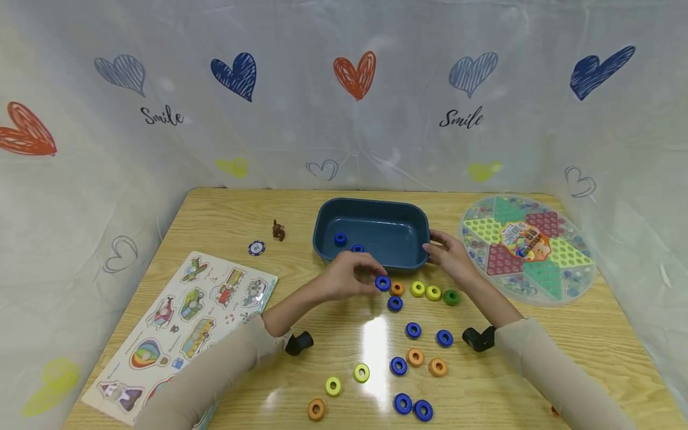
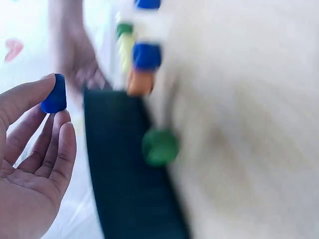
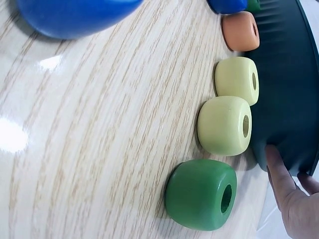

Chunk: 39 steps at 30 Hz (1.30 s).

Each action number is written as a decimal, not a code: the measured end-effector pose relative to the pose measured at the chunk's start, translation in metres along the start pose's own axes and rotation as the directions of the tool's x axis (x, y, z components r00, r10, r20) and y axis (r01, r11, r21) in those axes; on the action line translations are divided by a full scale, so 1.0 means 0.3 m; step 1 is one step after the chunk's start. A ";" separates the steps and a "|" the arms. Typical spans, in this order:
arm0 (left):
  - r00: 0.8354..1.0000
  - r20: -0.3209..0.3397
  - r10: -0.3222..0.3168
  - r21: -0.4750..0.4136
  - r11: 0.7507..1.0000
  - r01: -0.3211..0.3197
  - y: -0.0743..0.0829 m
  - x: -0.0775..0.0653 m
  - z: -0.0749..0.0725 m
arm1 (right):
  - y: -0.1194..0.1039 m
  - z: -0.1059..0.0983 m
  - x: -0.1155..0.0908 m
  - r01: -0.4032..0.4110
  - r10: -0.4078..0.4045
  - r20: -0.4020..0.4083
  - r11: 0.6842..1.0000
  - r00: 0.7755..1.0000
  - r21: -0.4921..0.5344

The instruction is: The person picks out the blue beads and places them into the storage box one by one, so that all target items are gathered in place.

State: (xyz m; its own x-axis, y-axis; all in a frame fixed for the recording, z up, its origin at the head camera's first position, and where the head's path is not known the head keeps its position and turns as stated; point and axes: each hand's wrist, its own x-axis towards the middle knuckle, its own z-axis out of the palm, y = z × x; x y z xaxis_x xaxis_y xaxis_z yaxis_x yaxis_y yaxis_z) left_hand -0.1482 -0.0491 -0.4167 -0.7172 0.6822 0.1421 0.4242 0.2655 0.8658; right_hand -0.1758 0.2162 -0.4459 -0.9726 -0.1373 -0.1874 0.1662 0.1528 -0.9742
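Note:
My left hand (image 1: 348,276) pinches a blue bead (image 1: 383,283) just in front of the dark teal basin (image 1: 371,263). In the left wrist view that bead (image 2: 56,94) sits between thumb and fingertips, above the rim. With thumb and fingers, my right hand (image 1: 450,255) grips the basin's right end; in the right wrist view the fingers (image 3: 280,172) touch its wall. Two blue beads (image 1: 340,239) lie inside the basin at left. Along its front stand an orange bead (image 1: 397,289), two yellow beads (image 1: 418,289) and a green bead (image 1: 452,297).
Several more blue, orange and yellow beads (image 1: 413,330) are scattered nearer me. At left lies a picture puzzle board (image 1: 177,322), with a poker chip (image 1: 257,248) and small brown figurine (image 1: 278,230) beyond it. A round Chinese checkers board (image 1: 527,248) is at right.

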 end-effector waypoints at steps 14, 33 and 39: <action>0.947 -0.278 -0.158 0.082 0.979 0.188 -0.088 0.148 -0.215 | -0.001 0.012 0.004 -0.019 0.019 -0.008 1.000 1.000 -0.003; 0.877 -0.402 -0.262 -0.022 0.961 0.277 -0.163 0.043 -0.283 | 0.001 0.008 0.005 -0.010 0.010 -0.014 1.000 1.000 -0.014; 0.807 -0.357 -0.469 -0.338 0.871 0.357 -0.217 -0.021 -0.302 | -0.004 0.006 0.002 -0.021 0.020 -0.019 1.000 1.000 -0.015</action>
State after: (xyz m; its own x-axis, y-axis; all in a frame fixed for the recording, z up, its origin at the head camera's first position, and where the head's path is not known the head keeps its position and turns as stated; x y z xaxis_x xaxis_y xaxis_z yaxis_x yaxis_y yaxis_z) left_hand -0.2214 -0.1324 -0.4306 -0.9758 0.1827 -0.1200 -0.0731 0.2447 0.9669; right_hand -0.1763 0.2141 -0.4450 -0.9720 -0.1153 -0.2048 0.1838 0.1701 -0.9681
